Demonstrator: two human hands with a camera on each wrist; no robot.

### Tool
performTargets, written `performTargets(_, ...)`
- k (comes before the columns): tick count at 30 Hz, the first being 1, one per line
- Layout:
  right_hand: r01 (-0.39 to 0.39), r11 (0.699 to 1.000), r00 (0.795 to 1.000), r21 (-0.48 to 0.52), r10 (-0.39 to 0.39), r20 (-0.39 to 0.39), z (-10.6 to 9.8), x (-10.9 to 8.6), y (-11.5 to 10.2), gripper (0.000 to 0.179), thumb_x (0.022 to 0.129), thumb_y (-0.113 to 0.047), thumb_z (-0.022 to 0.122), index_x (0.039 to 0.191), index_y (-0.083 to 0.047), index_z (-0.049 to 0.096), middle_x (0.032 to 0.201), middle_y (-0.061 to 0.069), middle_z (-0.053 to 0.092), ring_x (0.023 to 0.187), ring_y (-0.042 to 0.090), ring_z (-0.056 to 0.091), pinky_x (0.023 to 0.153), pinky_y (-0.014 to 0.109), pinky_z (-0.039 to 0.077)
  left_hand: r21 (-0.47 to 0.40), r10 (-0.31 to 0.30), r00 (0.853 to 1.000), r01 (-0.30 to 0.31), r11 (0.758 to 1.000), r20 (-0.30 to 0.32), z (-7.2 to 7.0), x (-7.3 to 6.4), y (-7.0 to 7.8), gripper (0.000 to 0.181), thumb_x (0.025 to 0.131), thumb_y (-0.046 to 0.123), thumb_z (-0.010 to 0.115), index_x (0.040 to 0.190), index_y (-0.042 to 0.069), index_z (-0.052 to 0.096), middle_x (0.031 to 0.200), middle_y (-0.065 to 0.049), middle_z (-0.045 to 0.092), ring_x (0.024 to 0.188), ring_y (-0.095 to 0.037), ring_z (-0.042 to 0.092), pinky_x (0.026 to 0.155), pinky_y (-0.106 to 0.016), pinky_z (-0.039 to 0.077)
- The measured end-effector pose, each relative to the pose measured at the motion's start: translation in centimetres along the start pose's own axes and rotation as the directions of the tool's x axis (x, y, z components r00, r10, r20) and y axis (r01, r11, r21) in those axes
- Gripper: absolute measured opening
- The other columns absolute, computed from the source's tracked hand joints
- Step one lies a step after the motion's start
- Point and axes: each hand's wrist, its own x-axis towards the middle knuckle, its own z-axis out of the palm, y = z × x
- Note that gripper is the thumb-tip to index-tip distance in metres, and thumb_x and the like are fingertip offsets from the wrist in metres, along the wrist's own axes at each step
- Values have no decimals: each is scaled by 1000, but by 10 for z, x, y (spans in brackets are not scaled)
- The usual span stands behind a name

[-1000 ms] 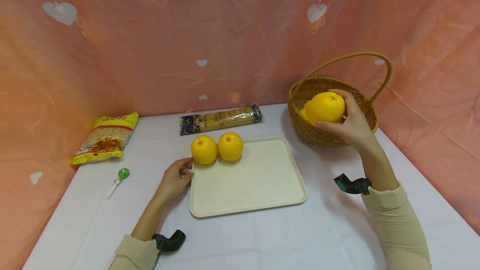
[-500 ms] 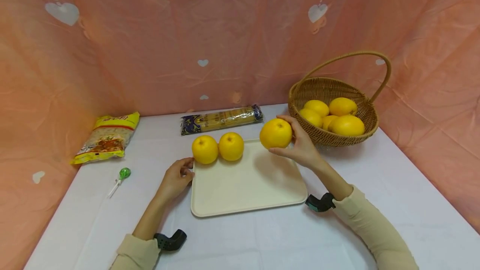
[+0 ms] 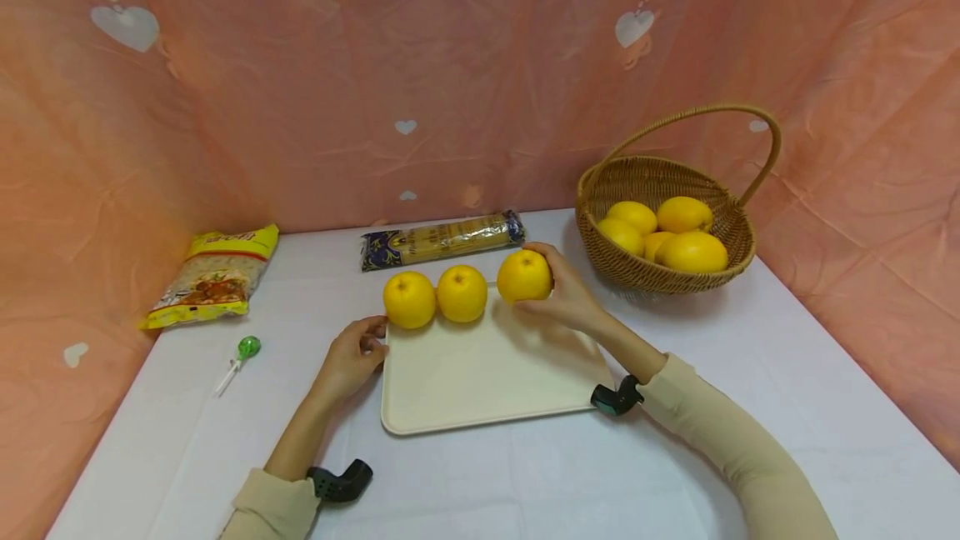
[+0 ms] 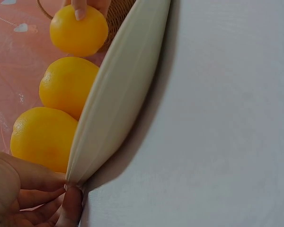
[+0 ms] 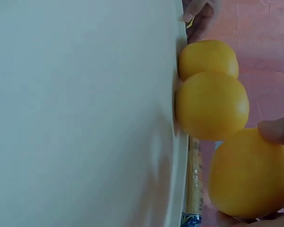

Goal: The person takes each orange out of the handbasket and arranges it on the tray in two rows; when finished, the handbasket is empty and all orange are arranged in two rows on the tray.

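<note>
My right hand [image 3: 561, 294] grips a round yellow orange [image 3: 523, 277] over the back right part of the cream tray [image 3: 480, 430]. In the right wrist view, the thumb lies on one side of that orange and fingers show at the other. Two more oranges stand side by side in the tray's back left corner, a left one [image 3: 408, 300] and a right one [image 3: 462, 294]. A small gap separates the held orange from the right one. My left hand [image 3: 352, 361] pinches the tray's left rim between thumb and fingers, as the left wrist view [image 4: 35, 189] shows.
At the back right stands a wicker basket [image 3: 637, 273] with a tall handle, holding several yellow fruits [image 3: 693, 252]. A pack of pasta [image 3: 442, 241] lies behind the tray. To the left are a yellow food bag [image 3: 213, 277] and a green lollipop [image 3: 248, 347].
My right hand has carried the orange out of the basket, leftward over the tray and towards the other two. The left hand stays at the tray's rim.
</note>
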Motion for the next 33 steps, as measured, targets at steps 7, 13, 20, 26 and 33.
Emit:
performTargets(7, -111, 994, 993, 17, 110, 39, 8, 6, 7, 81, 69, 1, 77, 138, 0, 34, 136, 23, 44, 115, 39, 49, 98, 51, 39, 15, -7, 1000, 7, 1000, -2, 0, 0, 0, 45, 86, -3, 56, 130, -8, 46, 114, -23, 56, 94, -27, 54, 72, -27, 49)
performTargets(13, -148, 989, 988, -12, 149, 47, 11, 8, 11, 83, 68, -7, 81, 137, -9, 36, 135, 17, 46, 116, 34, 49, 100, 48, 38, 7, -2, 1000, 2, 1000, -7, 0, 0, 0, 46, 85, -4, 56, 130, -9, 45, 114, -24, 55, 94, -28, 55, 70, -25, 50)
performTargets(20, -170, 984, 983, -58, 173, 64, 14, 9, 17, 81, 67, -13, 82, 135, -12, 38, 132, 16, 49, 114, 34, 51, 98, 49, 39, 27, 10, 1000, -10, 1000, -11, 0, -1, 1, 46, 85, -4, 55, 129, -9, 45, 114, -24, 55, 94, -28, 55, 76, -30, 49)
performTargets(26, -173, 980, 981, -99, 180, 67, 15, 9, 18, 82, 67, -17, 83, 136, -16, 37, 133, 14, 49, 113, 34, 51, 97, 49, 40, 34, 1, 1000, 0, 999, -13, 0, 0, 0, 46, 85, -3, 56, 129, -9, 46, 114, -23, 56, 94, -27, 54, 78, -33, 48)
performTargets(33, -155, 979, 985, -134, 164, 55, 16, 9, 20, 83, 68, -19, 82, 137, -17, 36, 134, 13, 49, 114, 33, 51, 97, 49, 39, 46, 2, 1000, -2, 999, -14, 0, 0, 0, 44, 86, -2, 56, 129, -8, 47, 114, -22, 56, 96, -28, 54, 82, -36, 45)
